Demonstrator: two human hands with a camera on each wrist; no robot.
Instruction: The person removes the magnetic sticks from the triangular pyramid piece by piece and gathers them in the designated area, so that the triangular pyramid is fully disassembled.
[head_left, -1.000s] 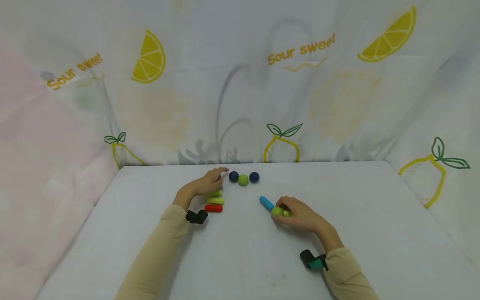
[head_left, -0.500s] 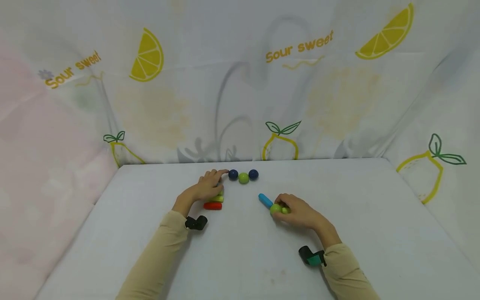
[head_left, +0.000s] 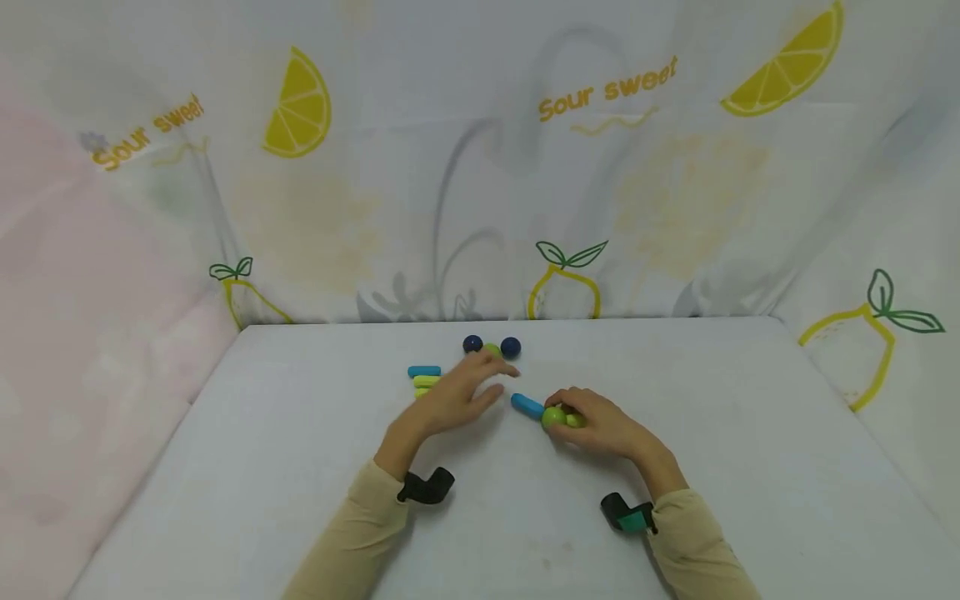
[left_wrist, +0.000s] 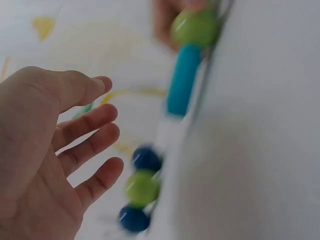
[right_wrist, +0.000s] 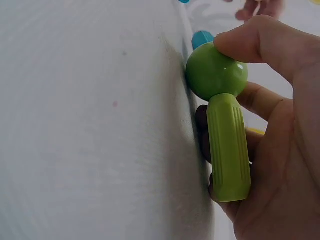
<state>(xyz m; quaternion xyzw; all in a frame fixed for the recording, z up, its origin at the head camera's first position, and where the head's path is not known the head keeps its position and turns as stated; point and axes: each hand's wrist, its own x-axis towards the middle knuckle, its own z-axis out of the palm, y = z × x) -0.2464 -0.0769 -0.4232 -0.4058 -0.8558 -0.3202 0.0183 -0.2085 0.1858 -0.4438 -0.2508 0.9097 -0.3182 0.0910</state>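
In the head view my right hand (head_left: 600, 427) holds a green ball (head_left: 553, 417) by thumb and fingers. From that ball a blue rod (head_left: 527, 406) points toward the left. A ribbed yellow-green rod (right_wrist: 228, 150) joins its other side and lies along the palm in the right wrist view. My left hand (head_left: 459, 395) hovers over the table, fingers spread and holding nothing, just left of the blue rod's free end. Behind it sit two dark blue balls (head_left: 511, 347) with a green ball (left_wrist: 142, 188) between them.
Left of my left hand lie a loose blue rod (head_left: 424, 372) and yellow-green rods (head_left: 427, 382), partly covered by the hand. The white table (head_left: 285, 467) ends at a printed curtain (head_left: 420, 200) at the back.
My left hand has left the loose rods and come rightward and nearer, toward the held pieces; it now hides the red rod. The right hand keeps its hold almost unmoved.
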